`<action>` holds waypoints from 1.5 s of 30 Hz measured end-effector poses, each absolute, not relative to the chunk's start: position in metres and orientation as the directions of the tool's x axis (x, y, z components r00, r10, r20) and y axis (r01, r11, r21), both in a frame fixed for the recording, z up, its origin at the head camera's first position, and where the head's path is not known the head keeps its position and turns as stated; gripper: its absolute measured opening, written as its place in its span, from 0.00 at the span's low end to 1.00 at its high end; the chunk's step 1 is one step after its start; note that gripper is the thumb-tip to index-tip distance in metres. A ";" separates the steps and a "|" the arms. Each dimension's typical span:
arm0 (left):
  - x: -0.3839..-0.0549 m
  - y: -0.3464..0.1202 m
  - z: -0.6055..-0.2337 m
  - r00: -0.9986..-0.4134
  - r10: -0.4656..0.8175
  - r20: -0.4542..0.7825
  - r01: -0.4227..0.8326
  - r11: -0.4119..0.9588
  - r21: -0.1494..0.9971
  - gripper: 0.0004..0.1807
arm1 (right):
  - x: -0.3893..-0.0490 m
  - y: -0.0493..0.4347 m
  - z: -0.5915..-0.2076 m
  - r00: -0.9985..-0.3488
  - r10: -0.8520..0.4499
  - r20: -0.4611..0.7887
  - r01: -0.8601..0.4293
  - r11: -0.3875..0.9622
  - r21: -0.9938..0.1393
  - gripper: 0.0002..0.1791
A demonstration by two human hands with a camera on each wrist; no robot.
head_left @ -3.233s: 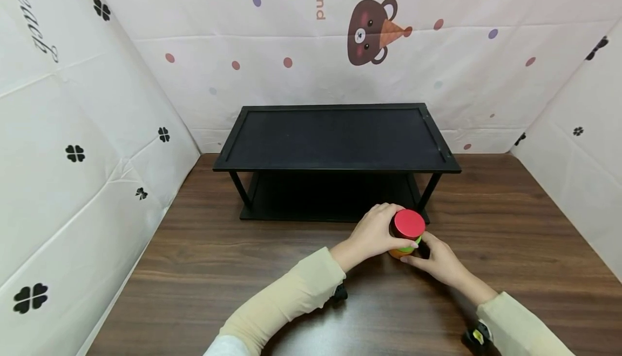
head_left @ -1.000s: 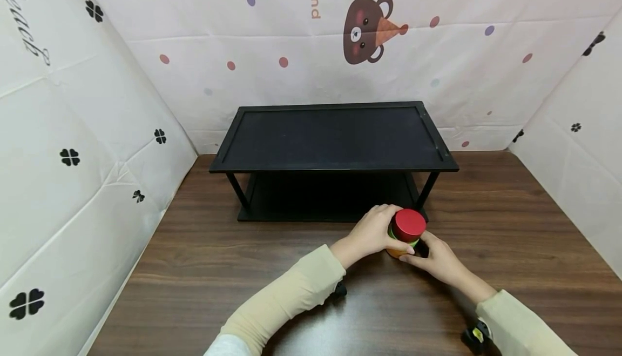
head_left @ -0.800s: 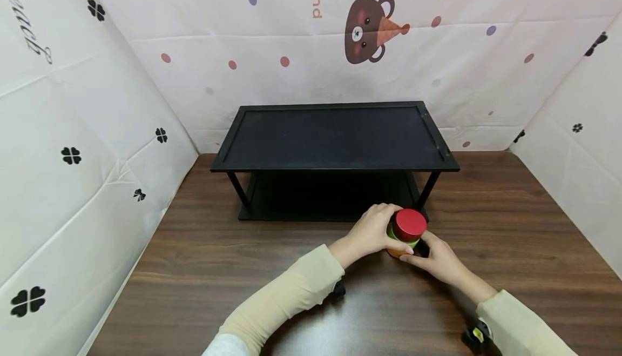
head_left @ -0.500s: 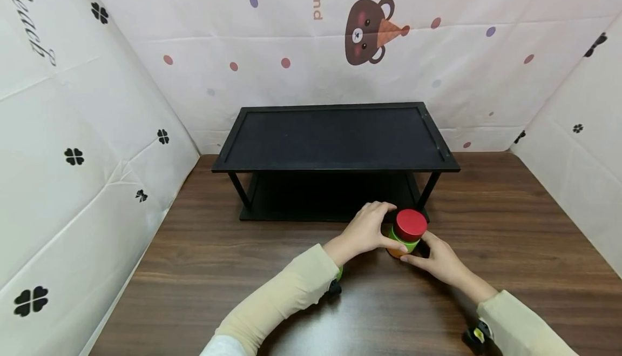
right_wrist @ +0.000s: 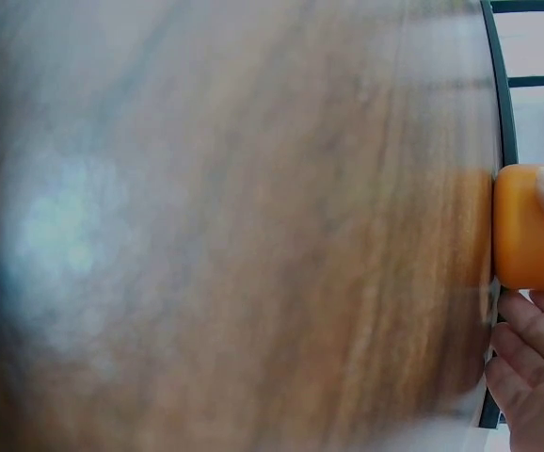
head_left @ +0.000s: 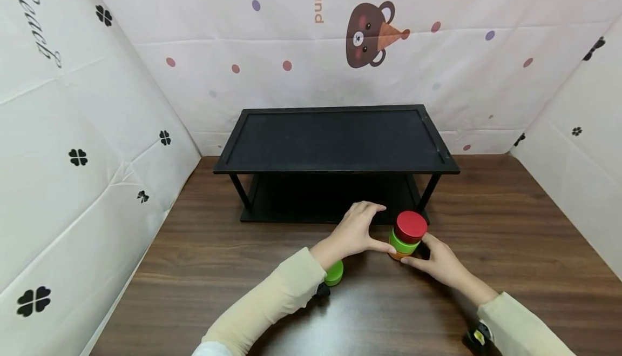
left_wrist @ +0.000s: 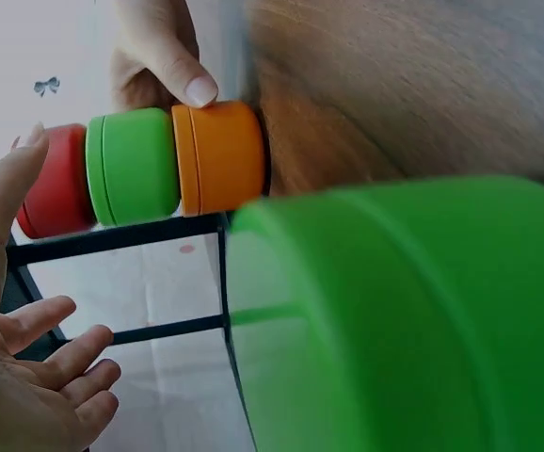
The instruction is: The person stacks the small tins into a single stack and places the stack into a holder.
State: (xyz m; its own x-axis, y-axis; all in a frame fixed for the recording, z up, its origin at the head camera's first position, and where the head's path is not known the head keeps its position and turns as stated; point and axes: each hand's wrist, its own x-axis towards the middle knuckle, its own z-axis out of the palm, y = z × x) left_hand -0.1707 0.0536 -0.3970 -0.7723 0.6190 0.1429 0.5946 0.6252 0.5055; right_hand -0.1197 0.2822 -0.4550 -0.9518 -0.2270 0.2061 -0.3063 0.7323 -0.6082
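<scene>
Three round lidded containers stand stacked on the wooden table point(head_left: 389, 313), just in front of the right front corner of the black two-tier shelf point(head_left: 335, 140): the orange container point(left_wrist: 225, 158) at the bottom, the green container point(left_wrist: 136, 166) in the middle, the red container point(head_left: 411, 226) on top. Their contents are hidden. A second green container point(head_left: 334, 273) stands apart on the table beside the left wrist, partly covered by the sleeve. Script on the left cloth point(head_left: 97, 107) reads "Beach"; on the back cloth point(head_left: 218, 26), beside a printed bear, sideways letters include "and".

The right hand point(head_left: 439, 259) pinches the orange container low down, thumb on the near side and fingers behind. The left hand point(head_left: 352, 232) is spread wide, holding nothing, fingers extended toward the shelf and thumb pointing at the stack; whether that thumb touches it, I cannot tell. Both forearms reach forward in pale yellow sleeves point(head_left: 272, 296)
</scene>
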 end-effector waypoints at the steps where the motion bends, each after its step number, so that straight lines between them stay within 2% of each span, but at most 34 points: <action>1: -0.171 0.052 -0.397 -0.774 0.617 0.141 0.591 0.625 0.510 0.47 | -0.120 0.282 -0.455 -0.952 -0.228 0.204 -0.306 0.733 -0.608 0.26; 13: -0.166 0.034 -0.400 -0.766 0.623 0.159 0.606 0.618 0.501 0.46 | -0.120 0.284 -0.457 -0.957 -0.225 0.183 -0.290 0.725 -0.624 0.28; 21: -0.160 0.028 -0.402 -0.731 0.655 0.189 0.672 0.645 0.364 0.48 | -0.120 0.284 -0.456 -0.957 -0.228 0.177 -0.288 0.719 -0.632 0.28; 25: -0.158 0.022 -0.404 -0.728 0.657 0.197 0.680 0.655 0.331 0.48 | -0.120 0.284 -0.456 -0.957 -0.226 0.184 -0.291 0.722 -0.628 0.29; 45: -0.149 -0.020 -0.412 -0.723 0.679 0.126 0.673 0.651 0.351 0.48 | -0.120 0.284 -0.456 -0.958 -0.224 0.178 -0.286 0.725 -0.627 0.29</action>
